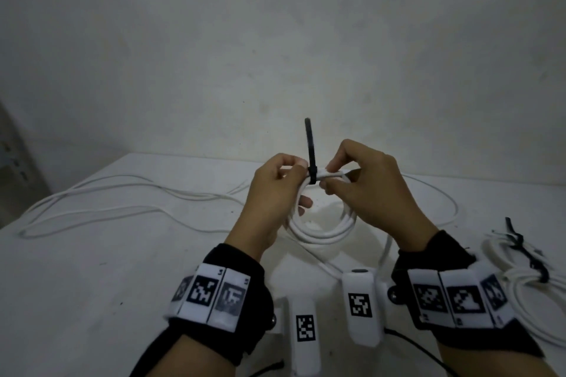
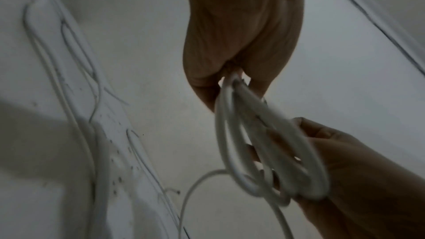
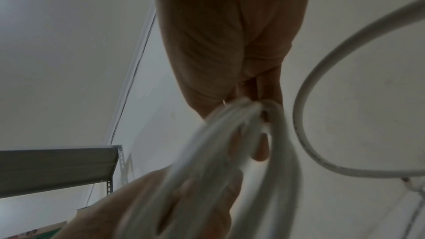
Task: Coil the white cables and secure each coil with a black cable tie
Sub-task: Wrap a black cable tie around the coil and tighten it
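Observation:
Above the middle of the white table [image 1: 107, 269] both hands hold a coil of white cable [image 1: 324, 231] by its top. A black cable tie [image 1: 311, 150] wraps the coil there, its free end standing straight up. My left hand [image 1: 284, 174] pinches the bundle just left of the tie. My right hand [image 1: 333, 176] pinches it just right of the tie. In the left wrist view the coil [image 2: 264, 152] hangs from my left fingers [image 2: 207, 83]. The coil [image 3: 218, 152] appears blurred in the right wrist view under my right fingers [image 3: 260, 88].
Loose white cable [image 1: 92, 208] lies in long loops across the left of the table. At the right edge lie tied white coils [image 1: 526, 272] with black ties [image 1: 517, 239]. A wall rises behind the table. A metal shelf [image 3: 57, 168] shows in the right wrist view.

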